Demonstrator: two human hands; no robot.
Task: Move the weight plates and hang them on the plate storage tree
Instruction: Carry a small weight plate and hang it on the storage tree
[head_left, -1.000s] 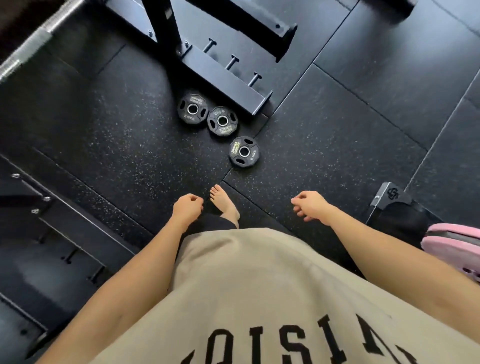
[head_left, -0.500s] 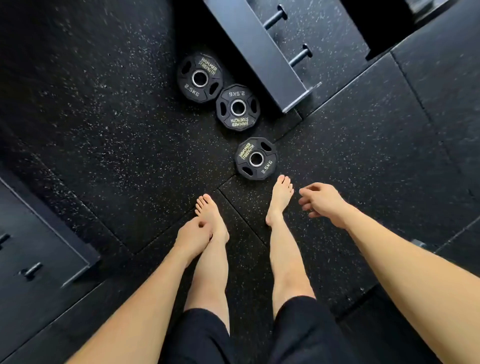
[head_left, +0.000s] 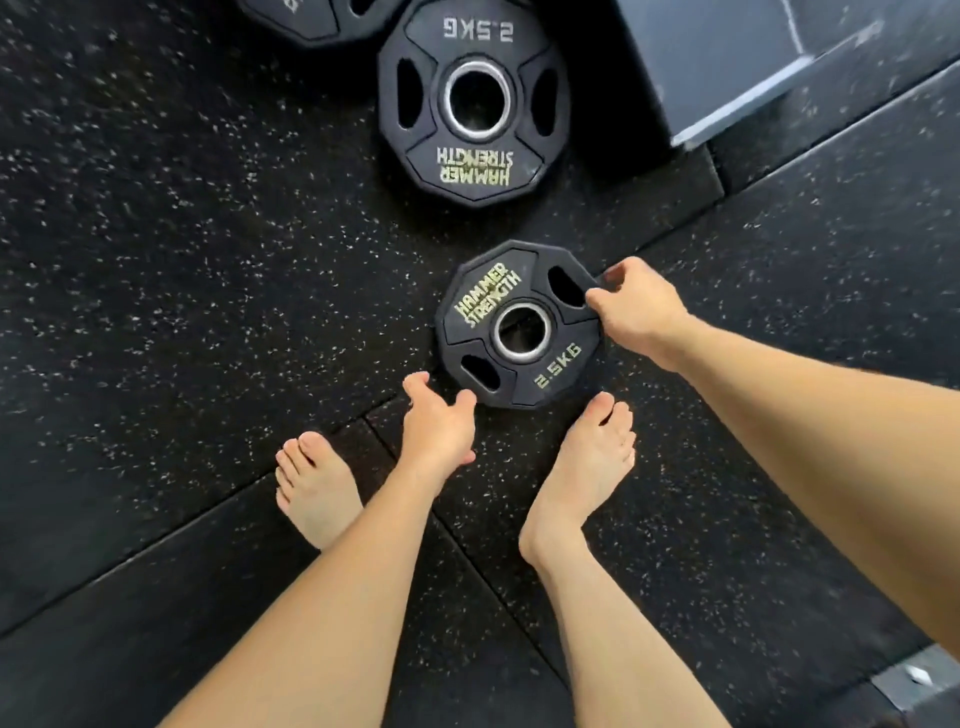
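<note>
On the speckled rubber floor (head_left: 182, 260), the right hand (head_left: 636, 312) pinched the nearest plate's (head_left: 519, 325) rim while the left hand (head_left: 439, 423) reached spread-fingered, so a slipping plate could have struck the bare toes (head_left: 605, 415)

Black plate (head_left: 519, 325), yellow lettering; black floor (head_left: 182, 260), white-speckled

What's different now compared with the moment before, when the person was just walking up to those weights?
The person has bent down, so the camera sits much closer to the floor. Both hands reached the nearest plate: the right hand now pinches its far-right rim, and the left hand touches its near-left edge. The plate still lies flat on the floor, as does the middle plate beside the grey rack base.
</note>
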